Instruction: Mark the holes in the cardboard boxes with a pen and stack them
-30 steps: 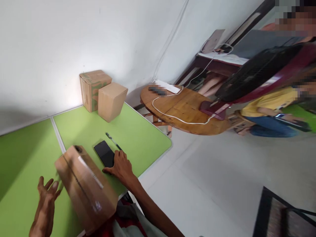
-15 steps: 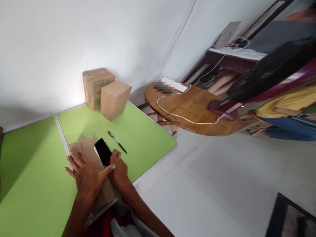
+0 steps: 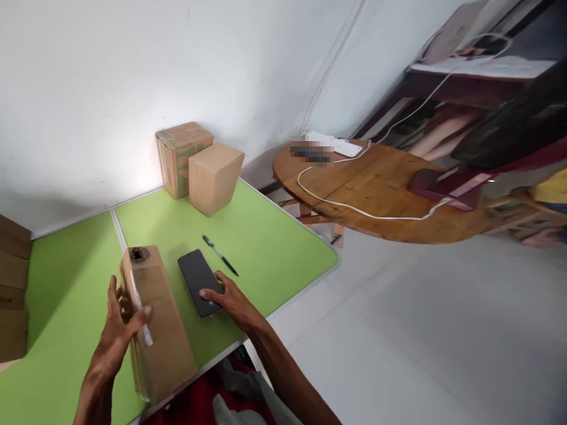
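Note:
A long cardboard box (image 3: 166,336) lies on the green table at its near edge. My left hand (image 3: 117,330) grips its left side, thumb over the top and fingers along the side. On the box's top are a white strip (image 3: 142,307) and, at the far end, a dark round ring (image 3: 138,254) whose kind I cannot make out. Right of the box lies a black smartphone (image 3: 195,274). My right hand (image 3: 230,300) holds its near right part, thumb on the screen and fingers at the edge. A pen (image 3: 220,255) lies just beyond the phone.
Two cardboard boxes, one printed green (image 3: 175,162) and one plain (image 3: 215,180), stand by the wall. More boxes (image 3: 13,283) are at the left edge. A wooden table (image 3: 367,189) with a white cable is to the right. A person's legs (image 3: 447,133) show behind it.
My left hand has gone from lying spread over the box to gripping its left side. The ring and strip now show on top. The phone now lies farther from the box, in my right hand.

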The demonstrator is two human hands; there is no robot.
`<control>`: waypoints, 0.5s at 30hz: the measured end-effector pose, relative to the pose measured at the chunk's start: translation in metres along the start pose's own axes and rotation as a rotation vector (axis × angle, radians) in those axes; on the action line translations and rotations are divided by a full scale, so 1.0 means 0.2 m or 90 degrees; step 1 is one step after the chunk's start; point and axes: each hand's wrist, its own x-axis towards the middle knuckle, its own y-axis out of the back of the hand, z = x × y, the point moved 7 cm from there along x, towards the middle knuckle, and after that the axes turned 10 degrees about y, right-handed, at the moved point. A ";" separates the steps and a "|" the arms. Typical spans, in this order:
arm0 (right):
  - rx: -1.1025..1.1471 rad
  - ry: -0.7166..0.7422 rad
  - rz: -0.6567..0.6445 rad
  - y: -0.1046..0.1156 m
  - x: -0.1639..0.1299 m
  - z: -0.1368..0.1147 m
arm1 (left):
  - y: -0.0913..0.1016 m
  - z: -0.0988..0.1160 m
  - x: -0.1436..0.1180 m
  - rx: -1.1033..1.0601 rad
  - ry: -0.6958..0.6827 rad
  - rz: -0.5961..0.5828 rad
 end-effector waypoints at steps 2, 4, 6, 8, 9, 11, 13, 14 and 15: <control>0.266 0.009 -0.042 -0.05 -0.06 -0.07 | 0.01 -0.04 -0.06 -0.138 -0.008 -0.056; 0.464 0.023 -0.120 -0.11 -0.12 -0.19 | -0.01 -0.05 -0.10 -0.216 -0.042 -0.080; 0.557 0.044 -0.187 -0.14 -0.18 -0.34 | -0.03 -0.04 -0.12 -0.250 -0.078 -0.080; 0.588 0.058 -0.238 -0.17 -0.23 -0.47 | -0.05 -0.03 -0.11 -0.260 -0.112 -0.068; 0.593 0.062 -0.261 -0.19 -0.25 -0.53 | -0.05 -0.02 -0.11 -0.261 -0.131 -0.061; 0.598 0.071 -0.288 -0.24 -0.29 -0.61 | -0.04 -0.01 -0.09 -0.262 -0.163 -0.049; 0.607 0.083 -0.300 -0.30 -0.31 -0.66 | -0.03 -0.01 -0.08 -0.254 -0.180 -0.040; 0.613 0.090 -0.305 -0.34 -0.32 -0.68 | -0.03 -0.02 -0.08 -0.238 -0.183 -0.031; 0.618 0.098 -0.311 -0.37 -0.33 -0.68 | -0.02 -0.03 -0.08 -0.214 -0.182 -0.020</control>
